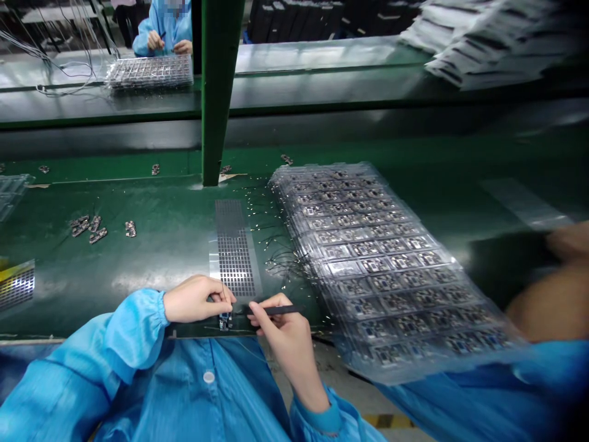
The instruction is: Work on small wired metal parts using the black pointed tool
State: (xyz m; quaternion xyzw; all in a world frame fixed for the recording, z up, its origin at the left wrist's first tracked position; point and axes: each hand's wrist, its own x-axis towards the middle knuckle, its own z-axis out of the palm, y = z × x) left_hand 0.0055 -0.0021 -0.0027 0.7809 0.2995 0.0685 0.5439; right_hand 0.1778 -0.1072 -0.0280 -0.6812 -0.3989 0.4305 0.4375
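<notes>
– Nearest: the hands?
– Left hand (pixel 200 299) pinching a small circuit board (pixel 225 322) at the front edge of the green bench (pixel 156 258). Right hand (pixel 283 325) closed around a slim black tool (pixel 281 310), tip towards the board.
– Beyond?
– Sheet of dark squares (pixel 235 258), flat. Right of it, stacked clear trays (pixel 384 261), thin wires (pixel 280 258) poking out leftward. Loose boards (pixel 95 224) off left.
– Farthest?
– Green post (pixel 218 92); past it, left, a co-worker (pixel 168 24) in blue behind another tray stack (pixel 151 70).

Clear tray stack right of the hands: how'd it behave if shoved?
The tray stack probably slides rather than tips, being broad and low. Thin clear plastic suggests flex when lifted. Wires trailing from its left side could snag.
</notes>
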